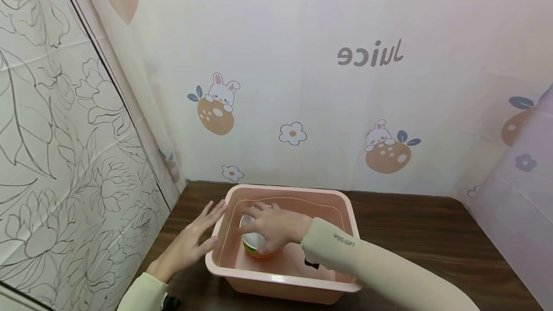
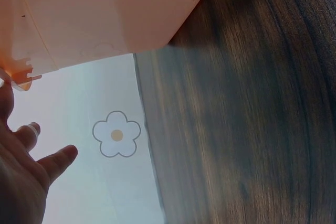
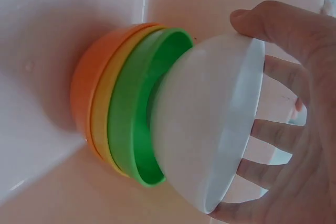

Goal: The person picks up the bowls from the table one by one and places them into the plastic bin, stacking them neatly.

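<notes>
A pink plastic basin [image 1: 255,275] stands on the table. My right hand [image 1: 276,227] reaches down into it and grips a white bowl [image 3: 205,114] by the rim, thumb on one side and fingers spread along the other. The white bowl sits tilted, partly inside a green bowl [image 3: 123,103]. Around the green one are a yellow bowl [image 3: 101,108] and an orange bowl [image 3: 83,93], nested together on the basin's floor. My left hand [image 1: 187,244] lies at the basin's left rim with its fingers extended, fingertips at the edge.
The dark wood-grain table [image 1: 402,224] extends to the right of the basin. A patterned cloth wall [image 1: 294,85] rises behind it, and a panel with flower line drawings [image 1: 86,157] stands close on the left.
</notes>
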